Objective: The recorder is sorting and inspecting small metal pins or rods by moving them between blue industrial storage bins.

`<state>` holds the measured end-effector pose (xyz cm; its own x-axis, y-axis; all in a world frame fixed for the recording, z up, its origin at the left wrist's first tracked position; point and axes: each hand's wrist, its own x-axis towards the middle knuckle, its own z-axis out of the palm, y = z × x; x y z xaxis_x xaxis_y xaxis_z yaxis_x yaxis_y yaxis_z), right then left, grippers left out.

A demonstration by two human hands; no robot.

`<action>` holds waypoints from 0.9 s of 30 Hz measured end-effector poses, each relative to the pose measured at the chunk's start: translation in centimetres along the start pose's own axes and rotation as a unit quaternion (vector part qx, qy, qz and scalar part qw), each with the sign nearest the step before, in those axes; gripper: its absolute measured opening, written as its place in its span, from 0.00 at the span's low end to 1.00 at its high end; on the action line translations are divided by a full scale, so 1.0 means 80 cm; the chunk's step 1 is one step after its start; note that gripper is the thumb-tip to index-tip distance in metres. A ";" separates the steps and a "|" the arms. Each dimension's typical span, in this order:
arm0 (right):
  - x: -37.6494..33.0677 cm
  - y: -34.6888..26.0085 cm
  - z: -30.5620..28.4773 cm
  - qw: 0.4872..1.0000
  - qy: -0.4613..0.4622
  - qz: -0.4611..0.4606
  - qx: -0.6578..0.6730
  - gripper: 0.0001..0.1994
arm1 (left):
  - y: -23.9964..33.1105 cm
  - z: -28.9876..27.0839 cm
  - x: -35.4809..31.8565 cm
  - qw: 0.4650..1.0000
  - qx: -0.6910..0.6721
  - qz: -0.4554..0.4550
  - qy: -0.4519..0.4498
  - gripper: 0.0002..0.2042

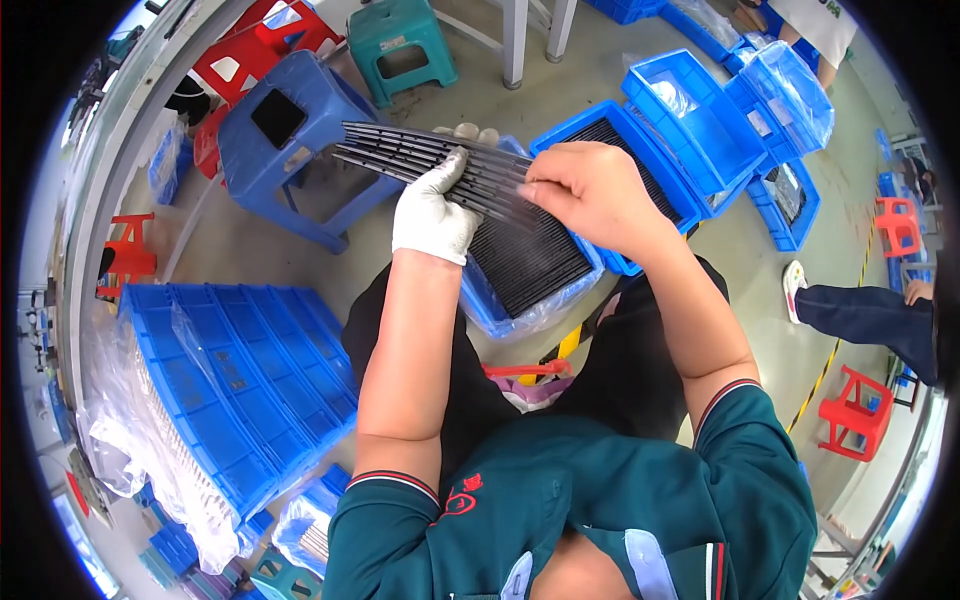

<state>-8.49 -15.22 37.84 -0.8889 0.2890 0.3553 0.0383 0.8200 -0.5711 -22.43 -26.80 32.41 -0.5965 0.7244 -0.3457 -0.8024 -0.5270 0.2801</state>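
My left hand (437, 220), in a white glove, is closed around a fanned bundle of thin black strips (400, 150) with small marks along them. Bare and pinched shut, my right hand (600, 190) is at the bundle's right end, where the strips blur with motion. Below my hands, a blue bin (594, 268) lined with clear plastic holds rows of similar black strips (525, 265). Beyond my right hand is a second blue bin (572, 121) of black strips, partly hidden by that hand.
A blue stool (240, 150) with a dark flat object on top stands at the far left, near a green stool (400, 50). Stacked blue crates (250, 390) fill the left side. More blue bins (700, 130) stand at the far right. Another person's leg (860, 315) shows at right.
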 end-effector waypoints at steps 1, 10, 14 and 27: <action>0.000 -0.002 0.000 0.998 0.005 -0.045 -0.035 0.06 | -0.001 -0.001 0.000 1.000 0.010 0.002 -0.002 0.13; -0.002 0.001 0.006 0.990 0.009 -0.074 -0.123 0.11 | -0.001 -0.002 0.000 0.999 0.010 -0.003 -0.034 0.14; -0.002 0.003 0.012 0.994 0.063 -0.063 -0.064 0.09 | 0.004 -0.006 0.000 0.996 -0.007 -0.010 -0.093 0.15; -0.002 -0.005 0.009 0.980 0.033 0.087 0.175 0.07 | 0.014 -0.002 -0.005 0.988 0.006 -0.006 -0.151 0.19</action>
<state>-8.69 -15.92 37.48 -0.8514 0.4492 0.2708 0.0168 0.5394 -0.8419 -23.06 -27.73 32.73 -0.5525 0.8309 -0.0662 -0.8076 -0.5139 0.2893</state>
